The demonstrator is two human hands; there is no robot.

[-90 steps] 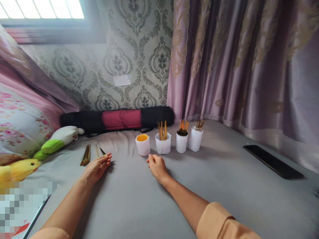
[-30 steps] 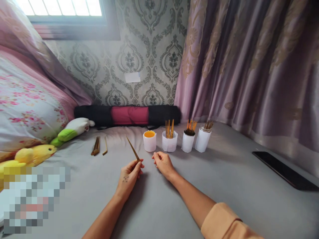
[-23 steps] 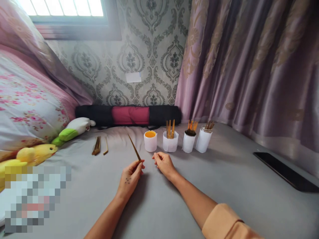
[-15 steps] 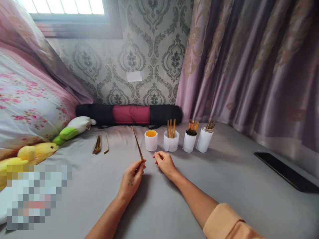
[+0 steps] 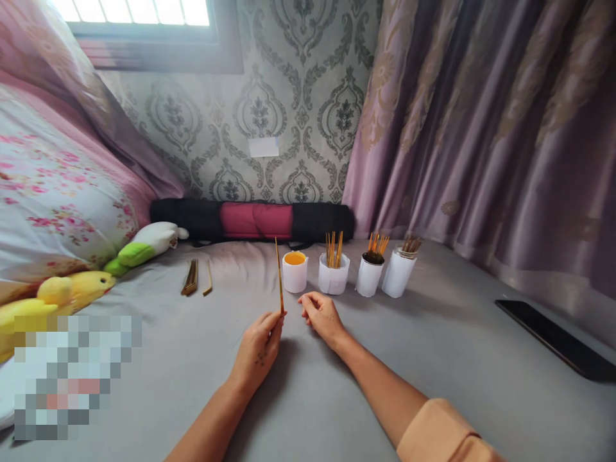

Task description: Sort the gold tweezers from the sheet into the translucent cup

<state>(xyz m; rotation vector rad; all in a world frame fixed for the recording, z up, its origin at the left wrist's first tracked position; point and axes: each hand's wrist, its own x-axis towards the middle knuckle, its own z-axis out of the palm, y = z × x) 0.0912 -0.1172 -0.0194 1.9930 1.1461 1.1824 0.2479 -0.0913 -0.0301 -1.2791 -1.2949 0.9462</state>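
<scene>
My left hand (image 5: 260,346) pinches the lower end of a thin brown stick (image 5: 279,276), which stands almost upright above the grey sheet (image 5: 433,359). My right hand (image 5: 321,316) rests on the sheet just to its right, fingers curled with nothing visible in them. Just beyond the hands stand four white cups in a row: one with orange filling (image 5: 294,271), one with yellow sticks (image 5: 333,273), one with orange sticks (image 5: 369,274), and one with brown sticks (image 5: 398,272). A few loose sticks (image 5: 195,286) lie to the left on the sheet.
A black and red rolled bag (image 5: 255,221) lies along the wall. Plush toys (image 5: 144,244) and a floral pillow (image 5: 52,212) sit at the left. A black flat device (image 5: 553,337) lies at the right near the curtain (image 5: 481,128).
My left hand picked up one stick from the loose pile, carried it right beside my right hand, and tilted it up from slanting to nearly vertical. My right hand stayed in place.
</scene>
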